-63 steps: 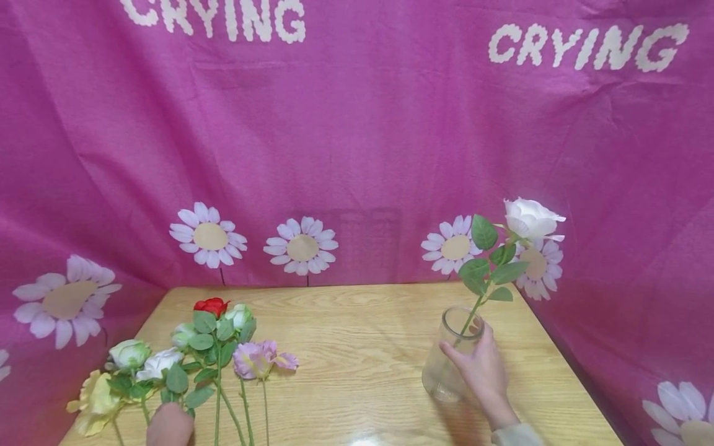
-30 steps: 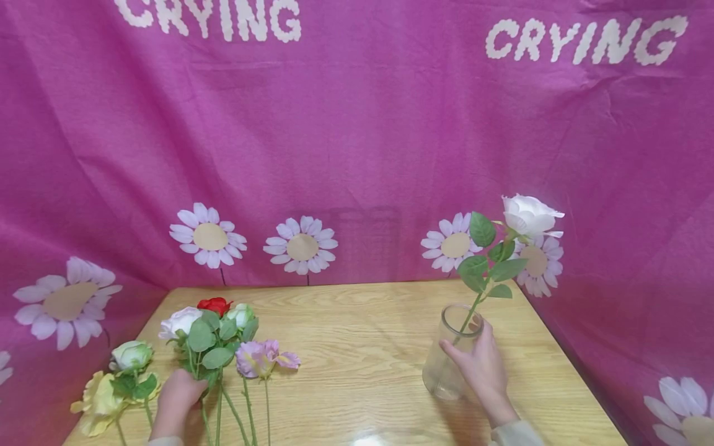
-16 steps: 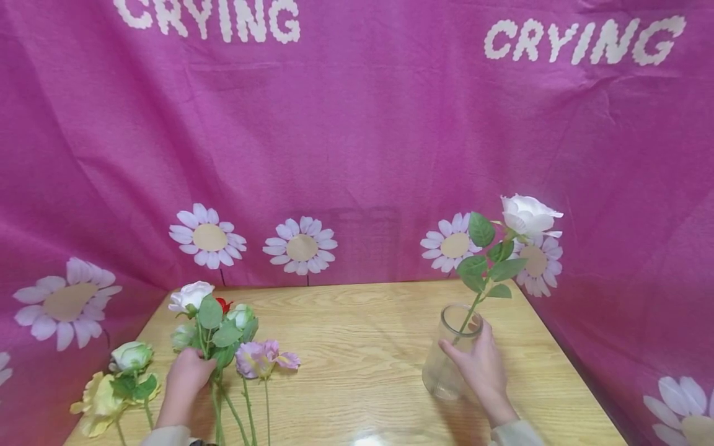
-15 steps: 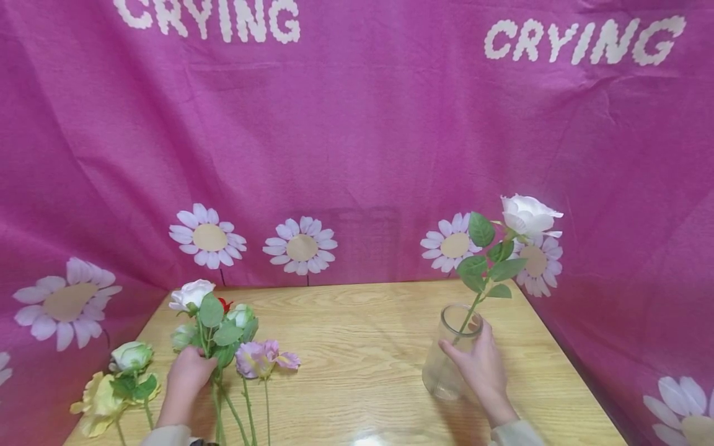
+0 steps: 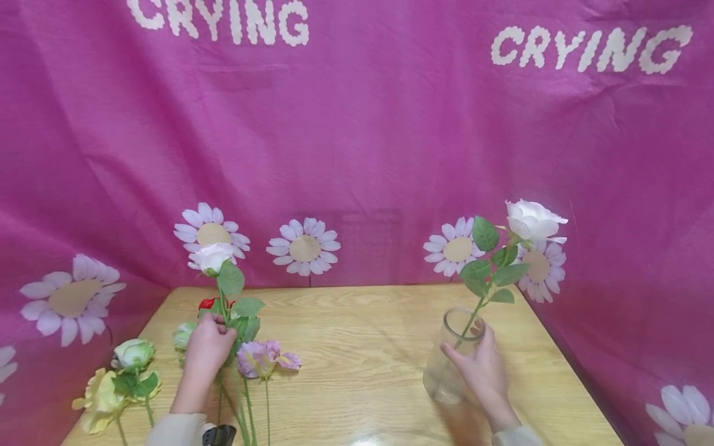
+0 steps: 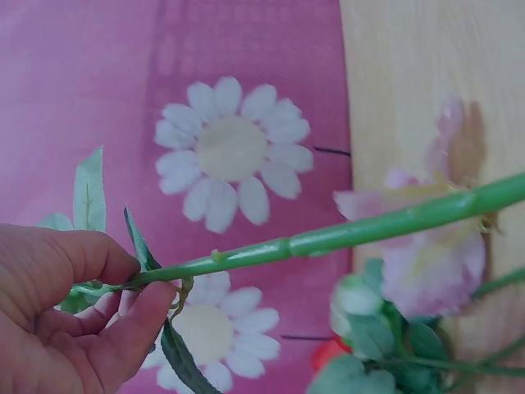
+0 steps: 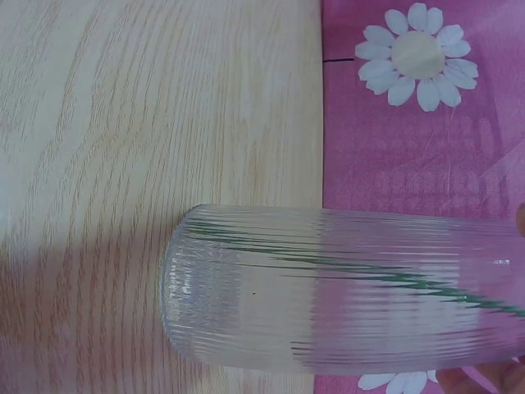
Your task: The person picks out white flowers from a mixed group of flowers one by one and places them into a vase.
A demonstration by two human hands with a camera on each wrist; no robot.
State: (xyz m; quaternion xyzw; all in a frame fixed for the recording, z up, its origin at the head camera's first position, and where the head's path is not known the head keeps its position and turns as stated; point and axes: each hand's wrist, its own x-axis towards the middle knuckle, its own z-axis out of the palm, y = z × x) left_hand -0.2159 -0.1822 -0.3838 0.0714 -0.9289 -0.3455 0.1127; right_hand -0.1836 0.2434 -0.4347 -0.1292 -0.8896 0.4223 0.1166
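Observation:
My left hand (image 5: 209,344) pinches the green stem (image 6: 328,240) of a white rose (image 5: 213,258) between thumb and fingers. The rose stands upright, its bloom above the flowers lying on the left of the table. On the right, my right hand (image 5: 484,365) grips a clear ribbed glass vase (image 7: 246,287) near its top, thumb on the near side. Inside the vase leans another white rose (image 5: 532,221), its leafy stem slanting to the right. In the right wrist view only a bit of the fingers shows at the edge.
On the wooden table (image 5: 357,359) lie a red rose (image 5: 207,303), a pale purple flower (image 5: 262,359), a yellow flower (image 5: 100,399) and several greenish-white roses, one (image 5: 134,354) at far left. A pink cloth (image 5: 357,136) printed with daisies hangs behind and at both sides.
My left hand took a white rose from the pile by its stem and has raised it up and to the right, above the other flowers. The right hand keeps its hold on the vase.

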